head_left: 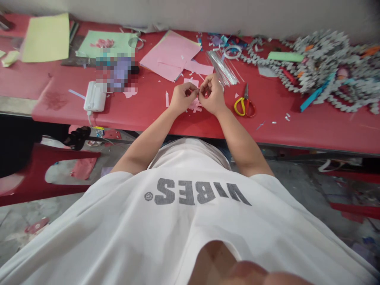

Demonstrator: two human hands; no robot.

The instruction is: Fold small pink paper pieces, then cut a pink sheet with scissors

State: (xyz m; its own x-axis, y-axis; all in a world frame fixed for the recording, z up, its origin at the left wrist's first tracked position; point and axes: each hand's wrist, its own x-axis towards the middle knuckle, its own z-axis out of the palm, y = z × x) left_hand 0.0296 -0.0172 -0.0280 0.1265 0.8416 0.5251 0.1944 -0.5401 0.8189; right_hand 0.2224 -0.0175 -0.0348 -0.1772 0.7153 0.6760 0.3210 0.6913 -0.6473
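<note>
My left hand (182, 97) and my right hand (213, 96) meet over the red table (297, 122), fingertips pinched together on a small pale pink paper piece (196, 92). More small pink paper pieces (195, 106) lie on the table just under the hands. Scissors with yellow and red handles (244, 103) lie just right of my right hand. A stack of pink paper sheets (170, 53) lies beyond the hands.
A white box-like device (95, 96) sits to the left. Light green sheets (46, 37) lie at the far left. Clear thin sticks (222, 68) and a tape ring (232, 51) lie behind. A grey folded-paper pile (323, 67) fills the right. A red chair (38, 174) stands below left.
</note>
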